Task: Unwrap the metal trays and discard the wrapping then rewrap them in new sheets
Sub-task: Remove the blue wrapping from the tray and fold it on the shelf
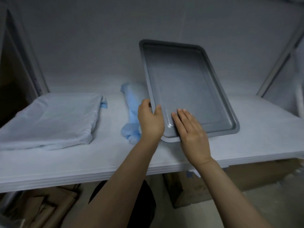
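Observation:
A bare grey metal tray (189,89) stands tilted, its near edge on the stack of pale sheets (82,165) and its far edge raised toward the back wall. My left hand (150,120) grips the tray's near left rim, thumb inside and fingers behind it. With straight fingers, my right hand (191,134) lies flat on the tray's near left corner. A crumpled blue wrapping (131,111) lies just left of the tray, partly behind my left hand. A tray still wrapped in pale blue sheet (49,120) sits at the left.
The sheets cover a work surface that ends in a front edge near my forearms. Brown cardboard boxes (246,180) stand beneath it at right and flattened cardboard (41,209) at lower left. A metal frame post (279,58) slants at the right; a wall closes the back.

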